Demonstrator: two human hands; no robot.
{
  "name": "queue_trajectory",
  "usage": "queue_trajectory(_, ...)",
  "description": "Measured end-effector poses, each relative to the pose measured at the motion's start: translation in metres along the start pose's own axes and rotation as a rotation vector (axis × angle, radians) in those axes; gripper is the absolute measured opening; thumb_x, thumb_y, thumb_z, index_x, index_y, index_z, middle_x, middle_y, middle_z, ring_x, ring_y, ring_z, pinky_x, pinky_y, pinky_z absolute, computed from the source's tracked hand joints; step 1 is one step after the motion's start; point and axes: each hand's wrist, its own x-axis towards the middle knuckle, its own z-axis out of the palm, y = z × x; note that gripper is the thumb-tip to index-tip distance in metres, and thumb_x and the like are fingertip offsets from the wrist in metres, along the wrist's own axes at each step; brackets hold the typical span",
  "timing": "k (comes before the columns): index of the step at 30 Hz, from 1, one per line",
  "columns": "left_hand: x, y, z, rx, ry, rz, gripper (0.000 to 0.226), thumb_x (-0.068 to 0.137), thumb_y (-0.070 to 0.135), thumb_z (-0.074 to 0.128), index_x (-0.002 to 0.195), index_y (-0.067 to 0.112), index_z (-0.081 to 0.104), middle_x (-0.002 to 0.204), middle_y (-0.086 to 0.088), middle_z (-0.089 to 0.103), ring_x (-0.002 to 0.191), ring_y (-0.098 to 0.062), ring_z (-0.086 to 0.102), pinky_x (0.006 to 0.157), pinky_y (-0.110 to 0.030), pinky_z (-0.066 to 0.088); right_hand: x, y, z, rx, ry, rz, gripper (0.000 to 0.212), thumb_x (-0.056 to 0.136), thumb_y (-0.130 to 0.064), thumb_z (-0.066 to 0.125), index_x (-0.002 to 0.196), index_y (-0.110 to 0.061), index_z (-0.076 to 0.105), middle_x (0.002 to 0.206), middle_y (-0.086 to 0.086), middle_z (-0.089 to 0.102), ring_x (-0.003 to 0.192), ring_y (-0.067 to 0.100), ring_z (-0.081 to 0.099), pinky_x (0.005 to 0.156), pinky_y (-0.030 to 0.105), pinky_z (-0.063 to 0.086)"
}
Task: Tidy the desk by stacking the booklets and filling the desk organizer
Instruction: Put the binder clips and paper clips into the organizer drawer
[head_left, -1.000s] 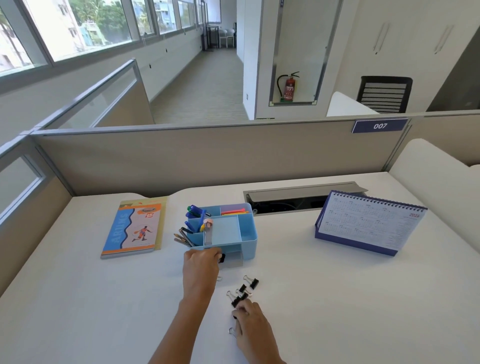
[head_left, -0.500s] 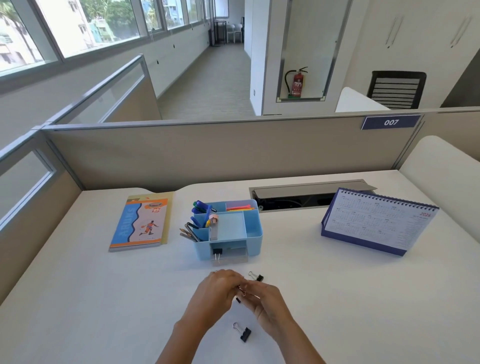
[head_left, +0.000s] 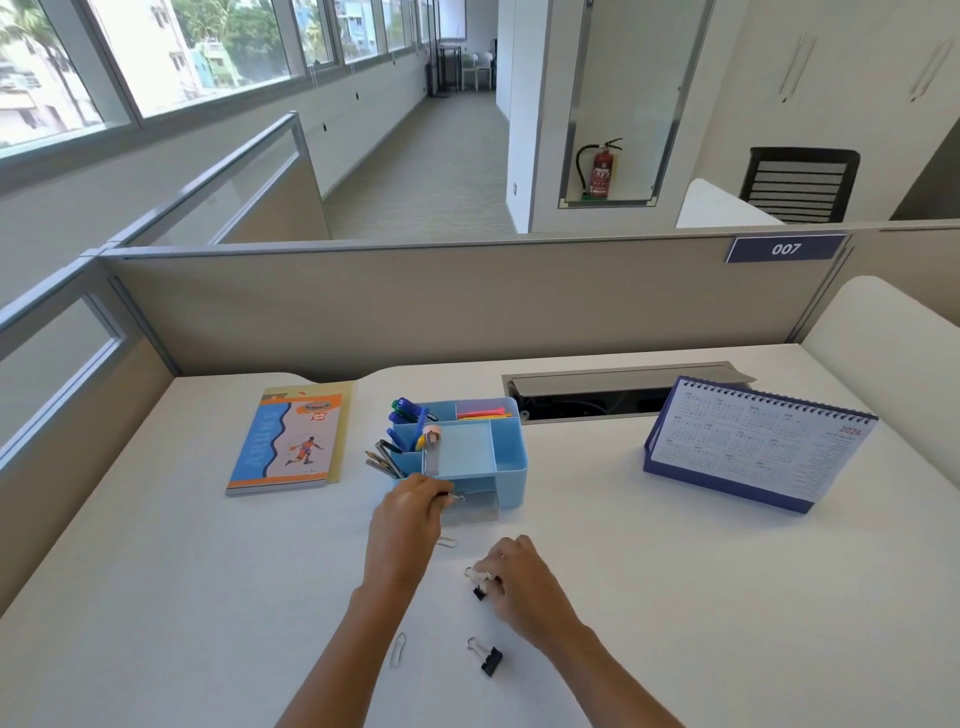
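L hand (head_left: 410, 512) at front of the blue organizer (head_left: 511, 457), fingers curled, pinching a binder clip (head_left: 456, 498) right at its clear drawer (head_left: 475, 508). R hand (head_left: 519, 582) nearer on the desk (head_left: 675, 597), fingertips pinching a 2nd binder clip (head_left: 479, 587). A 3rd clip (head_left: 488, 659) & paper clips (head_left: 397, 649) lie loose nearby. Booklets (head_left: 291, 441) stacked left of organizer, apart from it.
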Motion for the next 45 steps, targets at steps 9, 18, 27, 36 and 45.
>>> queue_trajectory(9, 0.012, -0.004, 0.012, 0.231, -0.17, -0.068, 0.031, 0.091, 0.024, 0.061, 0.122, 0.025, 0.064, 0.126, 0.003, 0.063, 0.11, -0.016, 0.06, 0.093, -0.025, 0.05, -0.011, 0.011, 0.016, -0.46, 0.009, -0.315, 0.021, 0.061, -0.009, 0.071, 0.074, -0.025, 0.068, 0.07, -0.008, 0.058, 0.075, 0.015, 0.057, 0.079, 0.024, 0.055)
queue_trajectory(18, -0.028, -0.005, 0.015, 0.139, -0.009, 0.231, 0.018, 0.079, 0.017, 0.074, 0.093, 0.028, 0.075, 0.092, 0.011, 0.074, 0.083, -0.011, 0.068, 0.071, -0.024, 0.052, -0.015, 0.018, 0.018, -0.321, 0.096, -0.186, 0.023, 0.058, -0.012, 0.077, 0.072, -0.026, 0.064, 0.072, -0.011, 0.058, 0.077, 0.009, 0.056, 0.067, 0.015, 0.051)
queue_trajectory(27, -0.081, -0.01, 0.05, 0.16, -0.283, 0.204, 0.043, 0.083, 0.033, 0.067, 0.124, 0.035, 0.054, 0.119, 0.017, 0.057, 0.1, -0.01, 0.062, 0.072, -0.024, 0.051, -0.017, 0.002, -0.003, 0.562, 0.08, 0.298, 0.006, 0.082, -0.019, 0.069, 0.084, -0.024, 0.071, 0.078, -0.007, 0.072, 0.075, 0.006, 0.066, 0.071, 0.02, 0.053)
queue_trajectory(36, -0.056, 0.001, 0.039, 0.032, -0.112, 0.116, 0.013, 0.091, 0.028, 0.059, 0.098, 0.024, 0.068, 0.097, 0.01, 0.065, 0.083, -0.014, 0.064, 0.067, -0.024, 0.048, -0.013, 0.008, -0.025, 0.907, 0.145, 0.474, 0.011, 0.081, -0.006, 0.064, 0.088, -0.013, 0.068, 0.078, 0.004, 0.074, 0.071, 0.014, 0.067, 0.069, 0.026, 0.054)
queue_trajectory(45, -0.022, 0.012, 0.003, 0.051, 0.144, 0.015, 0.013, 0.084, 0.029, 0.07, 0.096, 0.029, 0.067, 0.099, 0.012, 0.064, 0.095, -0.008, 0.054, 0.062, -0.012, 0.042, -0.017, 0.021, 0.004, -0.167, 0.019, 0.139, 0.027, 0.087, -0.027, 0.05, 0.112, -0.02, 0.059, 0.112, -0.001, 0.051, 0.107, 0.018, 0.048, 0.069, 0.021, 0.038)
